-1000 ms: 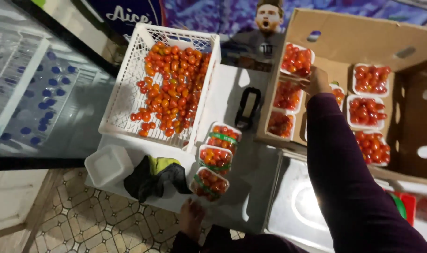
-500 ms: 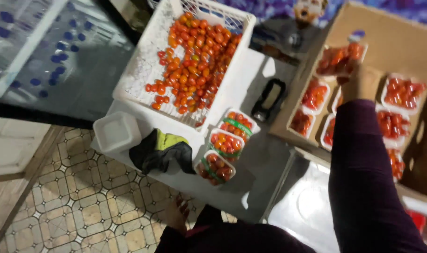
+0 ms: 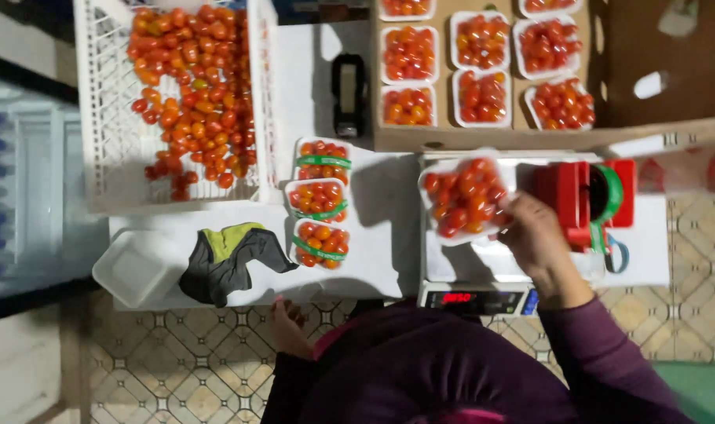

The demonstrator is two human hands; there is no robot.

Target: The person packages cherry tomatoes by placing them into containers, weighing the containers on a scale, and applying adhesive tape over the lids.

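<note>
Tomato punnet (image 3: 465, 196) sits on the white scale (image 3: 451, 263), right of desk (image 3: 389, 251) centre, directly left of right hand (image 3: 534, 235), touching it. Long axis runs roughly left-right w/ slight tilt. Right hand is the nearer one; fingers curled, gripping punnet's right rim. Left hand (image 3: 288, 320) rests at desk's near edge, fingers loosely bent, holding nothing.

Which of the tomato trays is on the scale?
The white plastic tray of red cherry tomatoes at the right hand, on the white digital scale; the others sit on the table or in the cardboard box.
</note>
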